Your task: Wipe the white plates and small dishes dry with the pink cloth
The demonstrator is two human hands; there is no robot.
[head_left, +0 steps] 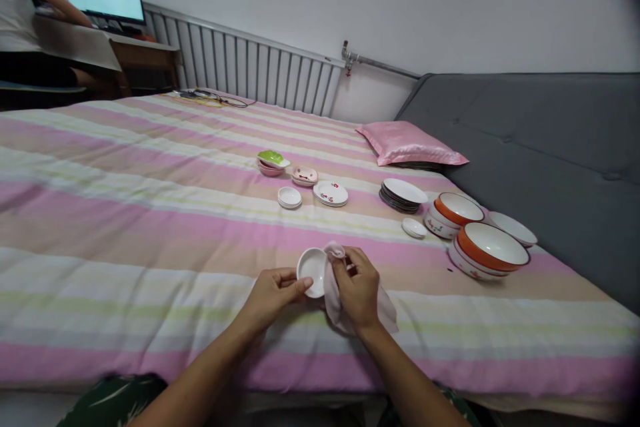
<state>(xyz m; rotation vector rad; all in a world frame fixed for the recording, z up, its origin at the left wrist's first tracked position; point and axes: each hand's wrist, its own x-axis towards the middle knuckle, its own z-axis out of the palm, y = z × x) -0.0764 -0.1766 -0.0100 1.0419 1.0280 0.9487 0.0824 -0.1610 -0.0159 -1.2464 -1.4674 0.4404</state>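
Over the near part of the bed, the left hand pinches a small white dish by its rim; the right hand grips a pale cloth against its right side. Farther right sit orange-banded bowls; beyond, flowered plates, then a pink pillow.

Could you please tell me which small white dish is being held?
The round white dish in the left hand, against the pale pink cloth in the right hand; the others lie stacked on the striped bedspread.
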